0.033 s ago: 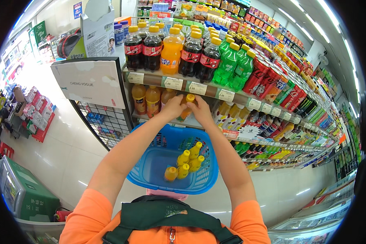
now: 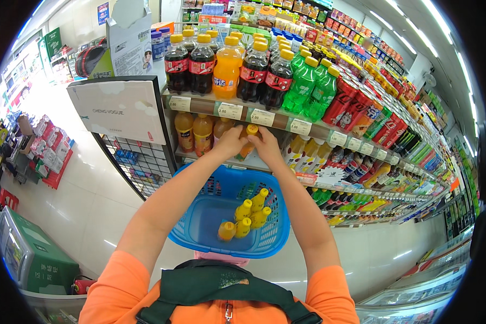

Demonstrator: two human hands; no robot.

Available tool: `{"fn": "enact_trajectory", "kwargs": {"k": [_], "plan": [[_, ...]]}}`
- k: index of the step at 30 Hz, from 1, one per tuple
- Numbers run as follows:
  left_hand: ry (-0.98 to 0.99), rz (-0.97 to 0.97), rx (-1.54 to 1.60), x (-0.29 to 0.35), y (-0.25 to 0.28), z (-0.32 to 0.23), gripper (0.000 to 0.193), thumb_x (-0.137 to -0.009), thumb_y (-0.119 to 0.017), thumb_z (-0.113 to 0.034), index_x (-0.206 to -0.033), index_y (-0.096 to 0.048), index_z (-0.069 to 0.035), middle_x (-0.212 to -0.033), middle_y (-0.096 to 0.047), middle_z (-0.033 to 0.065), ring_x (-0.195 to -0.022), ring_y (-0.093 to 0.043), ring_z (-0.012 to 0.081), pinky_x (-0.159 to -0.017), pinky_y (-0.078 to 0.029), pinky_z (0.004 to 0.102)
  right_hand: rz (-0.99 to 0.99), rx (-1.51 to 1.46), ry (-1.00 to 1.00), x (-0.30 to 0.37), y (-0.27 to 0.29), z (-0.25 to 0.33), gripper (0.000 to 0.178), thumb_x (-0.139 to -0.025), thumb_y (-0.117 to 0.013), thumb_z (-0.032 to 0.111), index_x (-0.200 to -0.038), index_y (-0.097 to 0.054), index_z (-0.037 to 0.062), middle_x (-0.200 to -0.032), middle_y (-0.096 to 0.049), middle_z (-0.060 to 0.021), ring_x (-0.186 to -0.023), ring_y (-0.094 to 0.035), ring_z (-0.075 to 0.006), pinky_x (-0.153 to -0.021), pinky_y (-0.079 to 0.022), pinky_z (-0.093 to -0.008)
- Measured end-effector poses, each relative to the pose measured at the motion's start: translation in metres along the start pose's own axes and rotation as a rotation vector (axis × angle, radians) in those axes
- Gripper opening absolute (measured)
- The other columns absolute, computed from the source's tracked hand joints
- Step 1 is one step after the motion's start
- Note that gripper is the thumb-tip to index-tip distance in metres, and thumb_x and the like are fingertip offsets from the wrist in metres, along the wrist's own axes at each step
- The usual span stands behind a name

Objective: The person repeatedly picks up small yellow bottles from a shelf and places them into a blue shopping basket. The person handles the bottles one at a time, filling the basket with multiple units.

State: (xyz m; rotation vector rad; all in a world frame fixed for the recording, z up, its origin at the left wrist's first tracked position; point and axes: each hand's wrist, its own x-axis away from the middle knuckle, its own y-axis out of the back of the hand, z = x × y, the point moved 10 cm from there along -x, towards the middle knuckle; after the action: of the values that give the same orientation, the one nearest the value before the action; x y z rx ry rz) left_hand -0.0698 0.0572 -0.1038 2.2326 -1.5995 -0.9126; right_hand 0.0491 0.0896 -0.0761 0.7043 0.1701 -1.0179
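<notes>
A drink bottle with an orange-yellow cap [image 2: 252, 129] stands slightly tilted on the second shelf, between my two hands. My left hand [image 2: 232, 142] closes on its left side, and my right hand [image 2: 267, 146] grips it from the right near the cap; my fingers partly hide the bottle. To the left, on the same shelf, are more amber drink bottles [image 2: 202, 135]. Below my forearms, a blue plastic basket [image 2: 174, 232] contains several yellow bottles [image 2: 243, 227] and one amber bottle with an orange cap [image 2: 227, 231], all gathered toward its right side.
Above my hands, a shelf edge with price tags [image 2: 229, 110] carries cola bottles [image 2: 202, 65], an orange soda bottle [image 2: 227, 70] and green bottles [image 2: 302, 83]. Juice bottles [image 2: 297, 148] stand right of my right hand. A wire rack [image 2: 129, 162] borders the shelf's left end.
</notes>
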Motion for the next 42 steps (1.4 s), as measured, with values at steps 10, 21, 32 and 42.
{"fn": "enact_trajectory", "kwargs": {"k": [10,21,32,42], "plan": [[0.151,0.014,-0.059,-0.01,-0.011,-0.005,0.031,-0.088,-0.056,-0.016,-0.11,-0.054,0.006,-0.109,-0.057,0.0295,-0.105,-0.054,0.0433,-0.088,-0.044,0.0434,0.097,0.036,-0.212,-0.038,-0.011,-0.071,0.035,-0.087,-0.063,0.022,-0.114,-0.059,0.0001,-0.107,-0.065,-0.0181,-0.099,-0.062,-0.0304,-0.085,-0.047,-0.0338],[-0.11,-0.098,-0.104,0.016,-0.02,-0.007,0.045,-0.084,-0.051,0.002,-0.127,-0.038,0.004,-0.125,-0.042,0.0263,-0.115,-0.045,0.0437,-0.096,-0.041,0.0424,0.141,0.075,-0.176,-0.061,-0.02,-0.086,0.04,-0.092,-0.054,0.027,-0.125,-0.052,0.0037,-0.129,-0.053,-0.0163,-0.119,-0.049,-0.0284,-0.098,-0.039,-0.0367],[-0.144,0.119,-0.296,0.057,-0.061,0.041,0.045,-0.081,-0.05,0.003,-0.126,-0.047,0.002,-0.127,-0.048,0.0214,-0.116,-0.048,0.0397,-0.097,-0.042,0.0431,-0.031,0.105,0.023,-0.065,-0.019,-0.088,0.044,-0.092,-0.054,0.035,-0.12,-0.055,0.0002,-0.126,-0.056,-0.0191,-0.115,-0.053,-0.0336,-0.096,-0.041,-0.0388],[-0.043,0.131,-0.366,0.065,-0.049,0.07,0.041,-0.081,-0.053,-0.001,-0.122,-0.051,0.0,-0.13,-0.048,0.019,-0.119,-0.048,0.0352,-0.098,-0.042,0.0407,-0.1,0.333,-0.243,-0.019,-0.045,-0.137,0.065,-0.074,-0.071,0.057,-0.095,-0.063,-0.0043,-0.086,-0.066,-0.0233,-0.089,-0.065,-0.0387,-0.075,-0.05,-0.0431]]}}
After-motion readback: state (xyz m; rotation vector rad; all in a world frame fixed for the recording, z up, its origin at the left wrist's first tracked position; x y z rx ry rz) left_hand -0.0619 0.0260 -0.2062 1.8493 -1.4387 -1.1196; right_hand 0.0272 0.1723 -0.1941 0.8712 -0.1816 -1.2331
